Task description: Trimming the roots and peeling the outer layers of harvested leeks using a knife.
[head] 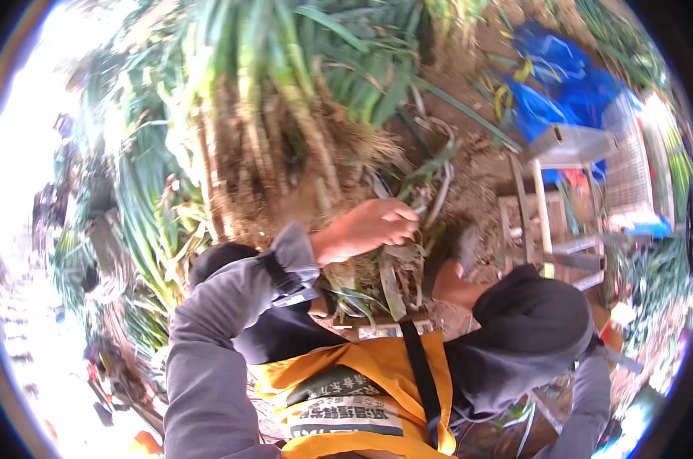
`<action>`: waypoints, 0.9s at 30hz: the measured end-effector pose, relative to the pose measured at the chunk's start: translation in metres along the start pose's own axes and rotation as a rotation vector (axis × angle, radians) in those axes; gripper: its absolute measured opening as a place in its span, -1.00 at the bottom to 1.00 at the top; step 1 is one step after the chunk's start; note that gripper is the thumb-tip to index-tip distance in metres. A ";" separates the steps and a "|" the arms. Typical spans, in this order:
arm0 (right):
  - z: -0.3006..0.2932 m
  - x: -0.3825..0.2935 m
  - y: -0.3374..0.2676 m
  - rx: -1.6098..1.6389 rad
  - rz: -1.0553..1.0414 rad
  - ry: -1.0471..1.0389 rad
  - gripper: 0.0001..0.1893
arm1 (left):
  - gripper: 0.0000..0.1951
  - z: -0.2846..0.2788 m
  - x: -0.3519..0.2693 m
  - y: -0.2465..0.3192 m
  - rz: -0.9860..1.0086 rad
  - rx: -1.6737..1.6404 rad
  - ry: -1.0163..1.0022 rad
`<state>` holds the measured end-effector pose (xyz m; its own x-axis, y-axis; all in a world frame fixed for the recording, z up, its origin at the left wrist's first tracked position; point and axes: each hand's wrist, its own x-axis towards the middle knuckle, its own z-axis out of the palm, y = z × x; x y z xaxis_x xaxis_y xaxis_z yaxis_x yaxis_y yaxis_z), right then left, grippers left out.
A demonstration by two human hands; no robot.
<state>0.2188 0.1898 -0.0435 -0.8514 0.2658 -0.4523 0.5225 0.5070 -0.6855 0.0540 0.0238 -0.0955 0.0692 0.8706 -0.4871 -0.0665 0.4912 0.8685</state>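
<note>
Low in front of my body, my left hand (372,226) reaches across over a heap of leaf scraps and roots (401,275), fingers curled. Whether something is between those fingers cannot be told. Just beyond it stand soil-covered stalks of large green onions (266,137), their roots towards me and green leaves pointing away. One loose pale leaf strip (391,287) lies on the scraps below the hand. My right hand is out of view; only its grey sleeve shows at the lower right.
A metal stand (570,143) is at the right, with blue plastic sheeting (558,86) behind it. More green onions (145,201) are heaped at the left. My bent knees and yellow apron, which bears writing, fill the near side.
</note>
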 end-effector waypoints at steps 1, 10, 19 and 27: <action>0.008 -0.042 0.015 -0.048 0.014 0.012 -0.67 | -0.65 0.006 -0.003 0.008 -0.005 0.015 0.042; -0.134 -0.248 0.188 0.258 0.481 0.686 -0.68 | -0.68 -0.013 -0.055 0.034 0.260 -0.059 0.095; -0.091 -0.104 -0.122 0.119 -0.017 0.370 -0.56 | -0.72 -0.107 -0.092 0.046 0.574 -0.400 0.570; 0.052 0.170 -0.175 -0.108 -0.256 0.234 -0.48 | -0.81 -0.202 -0.155 0.040 0.851 -0.805 1.005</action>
<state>-0.0151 0.1034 -0.0298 -0.9481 0.2937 -0.1222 0.2939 0.6615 -0.6900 -0.1604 -0.0862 -0.0038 -0.9206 0.3888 -0.0360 -0.2619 -0.5465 0.7954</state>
